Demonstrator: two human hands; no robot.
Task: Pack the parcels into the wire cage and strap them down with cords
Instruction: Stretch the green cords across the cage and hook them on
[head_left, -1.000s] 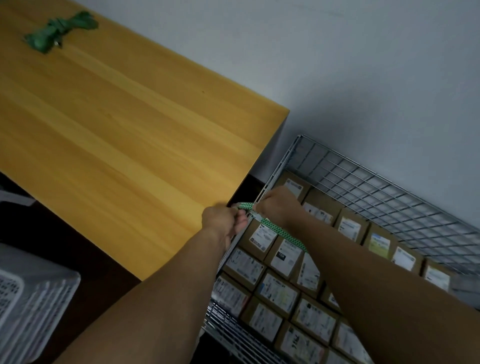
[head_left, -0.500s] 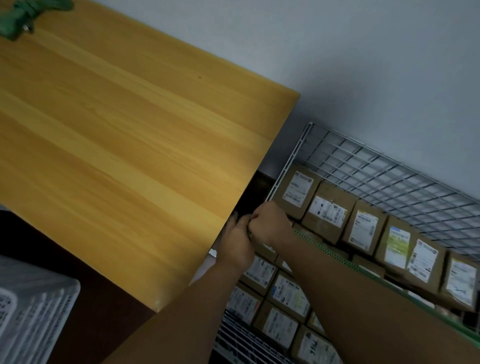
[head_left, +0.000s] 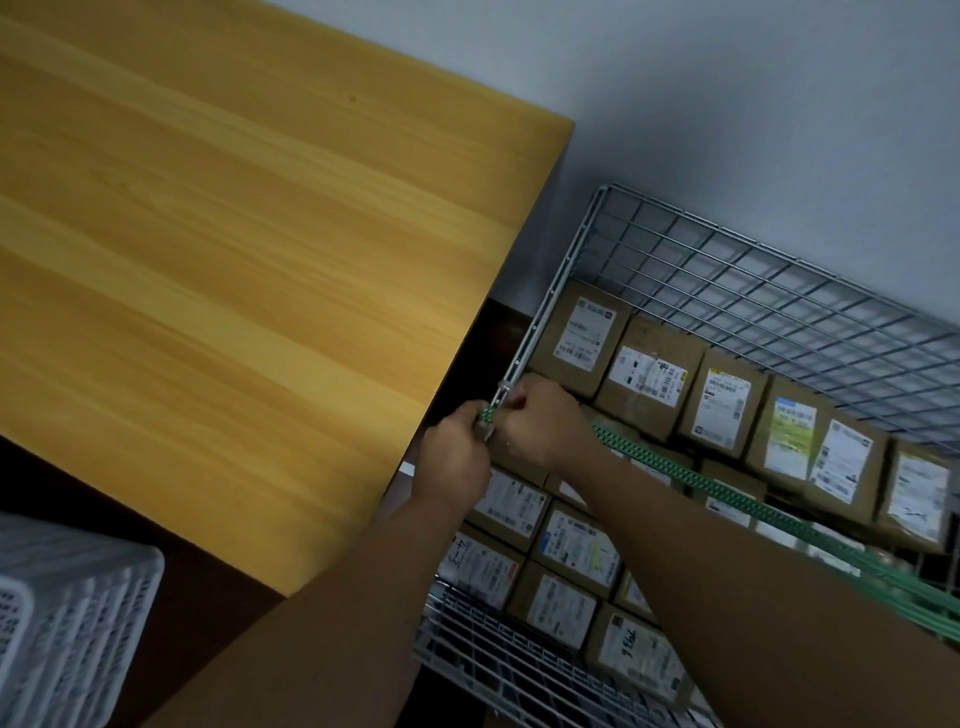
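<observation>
Head view: green cord (head_left: 691, 480) end pinched between both grips at cage rail (head_left: 545, 312).

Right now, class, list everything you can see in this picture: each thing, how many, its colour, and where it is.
wooden table: one, yellow-brown, upper left, beside the cage.
wire cage: one, silver-grey, right, against the wall.
parcels: many, exact count unclear, brown cardboard with white labels, packed inside the cage.
cord: one, green with white flecks, stretched over the parcels to the cage's left post.
plastic crate: one, white, bottom left.
wall: grey-white, behind.
left hand: at the post, gripping the cord's end.
right hand: beside it, on the cord.
</observation>
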